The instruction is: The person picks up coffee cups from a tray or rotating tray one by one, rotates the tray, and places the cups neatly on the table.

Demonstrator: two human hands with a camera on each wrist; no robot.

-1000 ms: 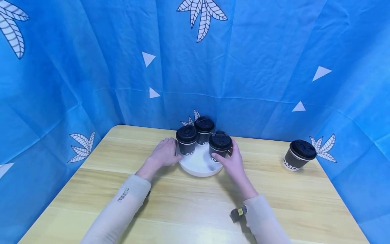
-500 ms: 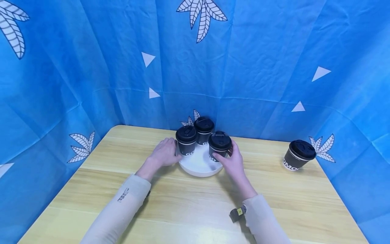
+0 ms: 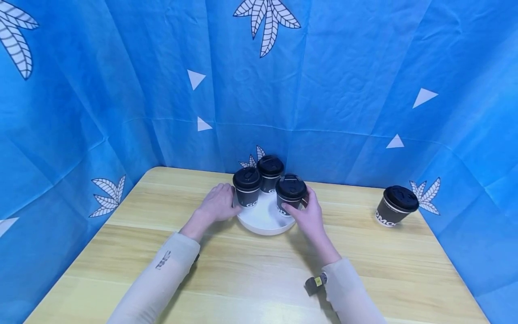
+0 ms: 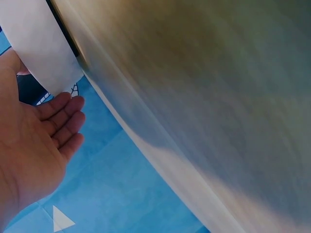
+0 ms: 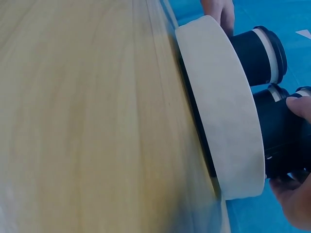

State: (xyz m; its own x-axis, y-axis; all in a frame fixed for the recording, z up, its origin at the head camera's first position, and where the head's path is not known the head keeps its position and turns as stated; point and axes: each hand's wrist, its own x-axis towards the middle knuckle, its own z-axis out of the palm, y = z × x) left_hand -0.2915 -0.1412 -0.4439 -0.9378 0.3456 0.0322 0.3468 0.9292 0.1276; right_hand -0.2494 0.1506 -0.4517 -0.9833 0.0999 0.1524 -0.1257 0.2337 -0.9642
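Observation:
A round white tray (image 3: 267, 225) stands near the back of the table, bearing three lidded black paper coffee cups. My right hand (image 3: 309, 218) grips the right-hand coffee cup (image 3: 285, 203), thumb in front and fingers around its far side. At the tray's left side, my left hand (image 3: 218, 204) holds the rim; its thumb is at the front, and the left wrist view shows the fingers (image 4: 63, 116) slightly bent. Beside that hand stands the left coffee cup (image 3: 247, 195), with the back coffee cup (image 3: 270, 181) behind, partly hidden.
Another lidded coffee cup (image 3: 393, 209) stands apart on the table's right side. The wooden table (image 3: 243, 279) meets blue cloth curtains (image 3: 323, 90) at its back and sides. A dark strip shows beneath the tray in the right wrist view.

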